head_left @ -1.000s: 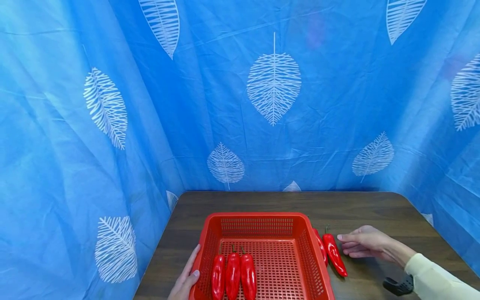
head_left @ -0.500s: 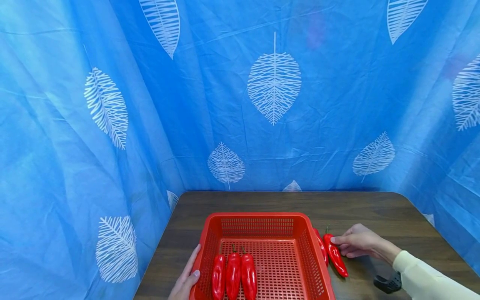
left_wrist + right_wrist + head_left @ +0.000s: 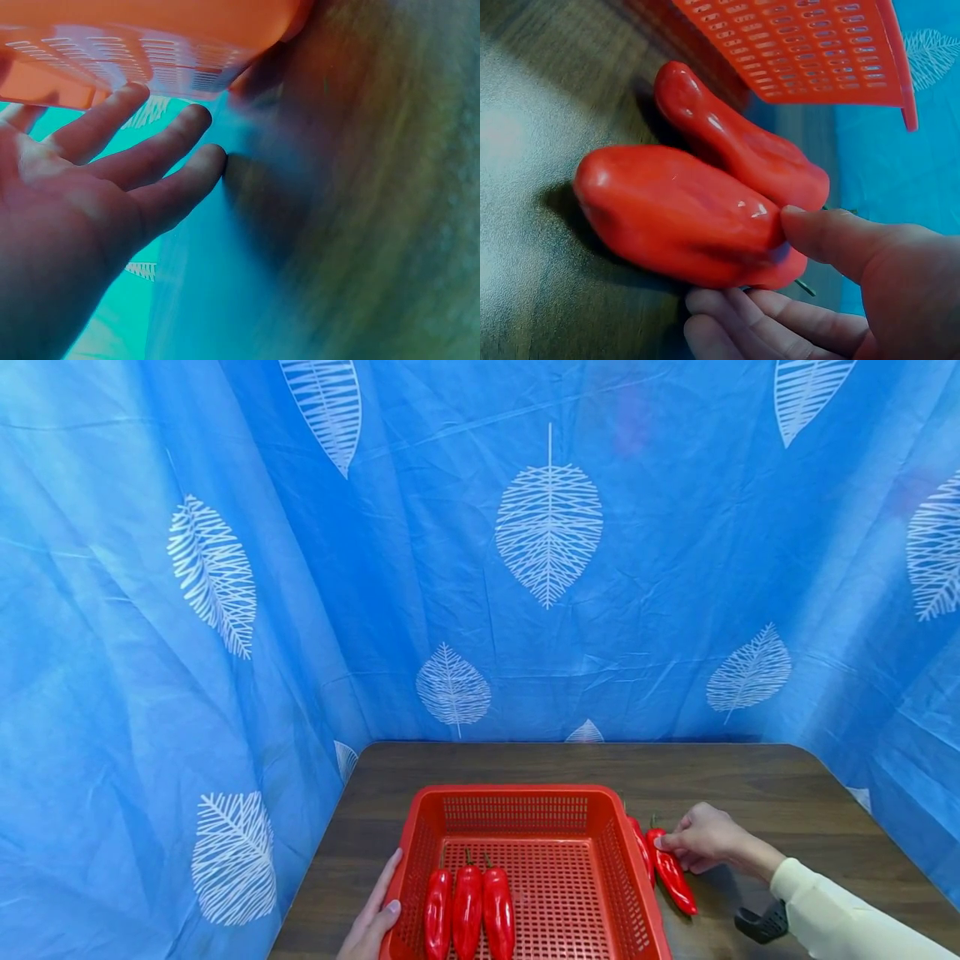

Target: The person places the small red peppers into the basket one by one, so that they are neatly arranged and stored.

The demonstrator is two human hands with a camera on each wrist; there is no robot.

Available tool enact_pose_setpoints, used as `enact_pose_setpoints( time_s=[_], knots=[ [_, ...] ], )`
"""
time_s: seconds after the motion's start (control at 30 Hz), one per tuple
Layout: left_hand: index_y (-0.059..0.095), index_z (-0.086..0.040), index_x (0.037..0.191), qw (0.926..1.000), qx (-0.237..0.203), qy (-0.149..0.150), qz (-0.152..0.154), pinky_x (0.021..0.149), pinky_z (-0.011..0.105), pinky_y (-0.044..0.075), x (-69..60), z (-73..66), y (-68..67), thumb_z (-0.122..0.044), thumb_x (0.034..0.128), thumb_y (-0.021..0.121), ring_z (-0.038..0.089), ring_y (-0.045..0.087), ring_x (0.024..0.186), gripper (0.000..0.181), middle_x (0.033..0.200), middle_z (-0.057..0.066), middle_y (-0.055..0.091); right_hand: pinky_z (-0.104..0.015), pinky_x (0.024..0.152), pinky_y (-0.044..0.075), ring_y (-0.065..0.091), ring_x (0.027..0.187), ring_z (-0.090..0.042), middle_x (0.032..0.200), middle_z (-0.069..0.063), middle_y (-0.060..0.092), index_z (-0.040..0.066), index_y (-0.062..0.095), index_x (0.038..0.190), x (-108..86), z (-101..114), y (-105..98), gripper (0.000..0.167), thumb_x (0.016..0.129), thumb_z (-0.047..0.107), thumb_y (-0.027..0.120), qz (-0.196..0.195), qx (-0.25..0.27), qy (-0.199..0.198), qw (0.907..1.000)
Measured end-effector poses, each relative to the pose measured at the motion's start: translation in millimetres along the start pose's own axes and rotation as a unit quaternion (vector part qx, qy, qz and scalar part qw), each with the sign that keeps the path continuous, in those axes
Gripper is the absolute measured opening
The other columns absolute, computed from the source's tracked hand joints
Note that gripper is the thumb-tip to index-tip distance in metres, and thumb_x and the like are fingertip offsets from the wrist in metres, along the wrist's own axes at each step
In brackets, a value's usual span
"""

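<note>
A glossy red pepper [image 3: 677, 887] lies on the table to the right of the red plastic basket [image 3: 517, 791]. My right hand [image 3: 708, 838] pinches it near the stem end, thumb on top and fingers along its side, as the right wrist view shows. Between that pepper and the basket wall lies a second red pepper [image 3: 739, 142]. Inside the basket, three red peppers [image 3: 468, 906] lie side by side toward the left, stems pointing away. At the basket's left side is my left hand [image 3: 372, 912], its fingers [image 3: 161, 154] extended along the outer wall.
The brown wooden table [image 3: 720, 777] ends at a blue curtain [image 3: 637, 610] with white leaf prints. A black band [image 3: 761, 923] sits by the right sleeve [image 3: 840, 910]. The basket's perforated wall [image 3: 802, 49] rises close beside the loose peppers.
My right hand has moved left onto the nearer loose pepper, and its thumb and fingers now pinch it. The left hand and the basket have stayed in place.
</note>
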State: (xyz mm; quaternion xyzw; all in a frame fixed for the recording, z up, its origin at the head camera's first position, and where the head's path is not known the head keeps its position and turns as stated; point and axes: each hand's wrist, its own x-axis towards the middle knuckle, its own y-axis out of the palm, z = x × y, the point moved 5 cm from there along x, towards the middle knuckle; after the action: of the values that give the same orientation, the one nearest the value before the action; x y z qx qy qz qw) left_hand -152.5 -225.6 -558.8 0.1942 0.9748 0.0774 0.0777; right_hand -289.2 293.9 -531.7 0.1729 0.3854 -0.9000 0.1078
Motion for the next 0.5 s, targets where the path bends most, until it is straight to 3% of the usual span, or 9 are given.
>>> enact_pose_setpoints(
  time_s=[0.2,0.33,0.43,0.5],
  knots=[
    [-0.012,-0.032,0.175,1.0,-0.006,0.001,0.003,0.11,0.046,0.053,0.6,0.5,0.7,-0.038,0.1175,0.043,0.034,0.043,0.152,0.08,0.176,0.038,-0.007,-0.034,0.067,0.065,0.067,0.065,-0.016,0.074,-0.005,0.071,0.006,0.073,0.081,-2.2,-3,-1,0.025,0.098,0.022,0.082,0.016,0.017,-0.007,0.9997],
    [-0.014,-0.03,0.175,0.9999,-0.005,0.008,0.009,0.11,0.044,0.052,1.3,0.8,1.6,-0.037,0.1182,0.041,0.036,0.041,0.153,0.079,0.176,0.039,-0.008,-0.033,0.07,0.066,0.071,0.072,-0.016,0.082,-0.005,0.075,0.002,0.077,0.094,-4.6,-15,-5,0.022,0.101,0.022,0.078,0.054,0.078,-0.014,0.9954],
    [-0.013,-0.028,0.175,0.9998,0.001,0.016,0.01,0.111,0.044,0.051,1.8,0.8,2.0,-0.036,0.1186,0.04,0.039,0.038,0.155,0.078,0.175,0.04,-0.007,-0.036,0.08,0.067,0.077,0.086,-0.018,0.097,-0.007,0.081,-0.006,0.077,0.115,-8.5,-25,-10,0.031,0.106,0.023,0.07,0.103,0.168,-0.038,0.9797],
    [-0.013,-0.028,0.175,0.9998,0.002,0.018,0.008,0.111,0.044,0.051,1.9,0.7,2.1,-0.036,0.1186,0.04,0.04,0.038,0.155,0.078,0.175,0.04,-0.007,-0.038,0.087,0.067,0.079,0.097,-0.02,0.108,-0.009,0.082,-0.01,0.073,0.126,-12.2,-31,-13,0.038,0.111,0.023,0.064,0.137,0.232,-0.055,0.9615]
  ],
)
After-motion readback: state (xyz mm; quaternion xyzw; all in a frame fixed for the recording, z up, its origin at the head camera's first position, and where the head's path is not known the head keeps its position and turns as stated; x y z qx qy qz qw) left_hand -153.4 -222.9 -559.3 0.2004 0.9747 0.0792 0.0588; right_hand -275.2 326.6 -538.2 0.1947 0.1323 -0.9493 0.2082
